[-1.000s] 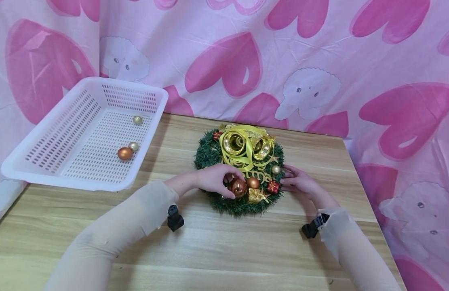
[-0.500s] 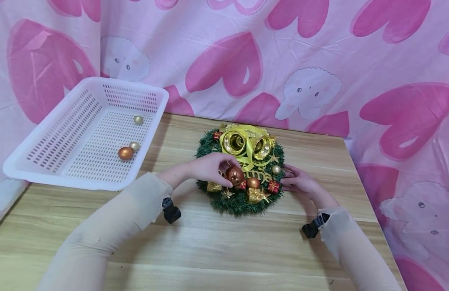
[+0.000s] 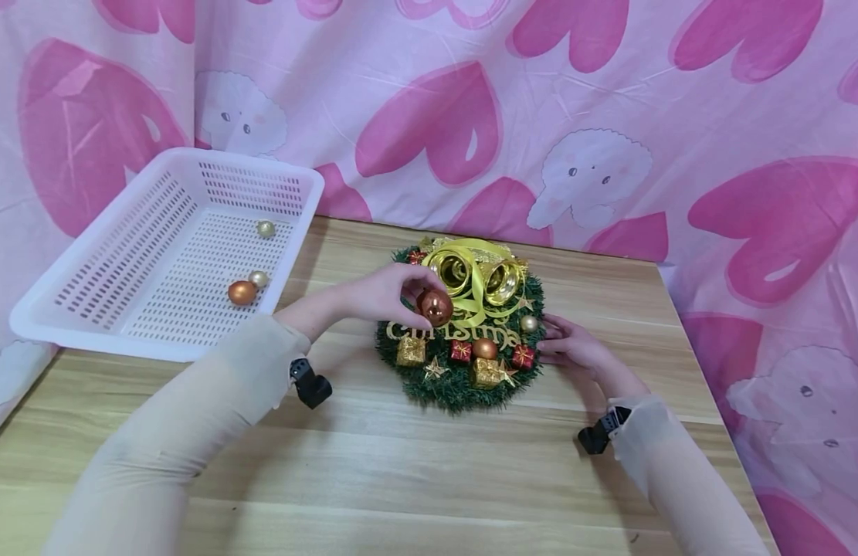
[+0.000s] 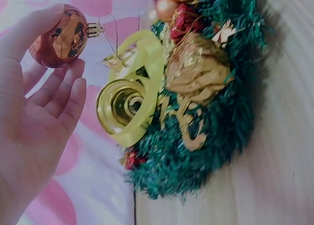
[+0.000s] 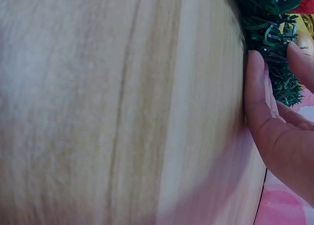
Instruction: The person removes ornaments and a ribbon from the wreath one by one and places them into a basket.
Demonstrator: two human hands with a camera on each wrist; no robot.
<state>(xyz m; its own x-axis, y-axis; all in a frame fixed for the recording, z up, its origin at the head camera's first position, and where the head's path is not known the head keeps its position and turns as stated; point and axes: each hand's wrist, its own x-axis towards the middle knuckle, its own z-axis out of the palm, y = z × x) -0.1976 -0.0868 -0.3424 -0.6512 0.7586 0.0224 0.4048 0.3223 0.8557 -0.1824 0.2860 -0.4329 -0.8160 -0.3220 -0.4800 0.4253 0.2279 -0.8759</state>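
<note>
A green Christmas wreath with gold bells, gold "Christmas" lettering and small gift ornaments lies on the wooden table. My left hand holds a shiny copper bauble lifted just above the wreath; in the left wrist view the bauble sits between thumb and fingers, its hanging loop trailing free. My right hand rests flat against the wreath's right edge, fingers straight and touching the green needles.
A white perforated plastic basket stands at the table's left, holding an orange bauble and two small gold balls. Pink heart-patterned cloth hangs behind and to the right. The table's right edge lies near my right forearm.
My left hand has pulled the copper bauble off the wreath's lower part and raised it up and back, uncovering the gold lettering. The right hand has stayed at the wreath's edge.
</note>
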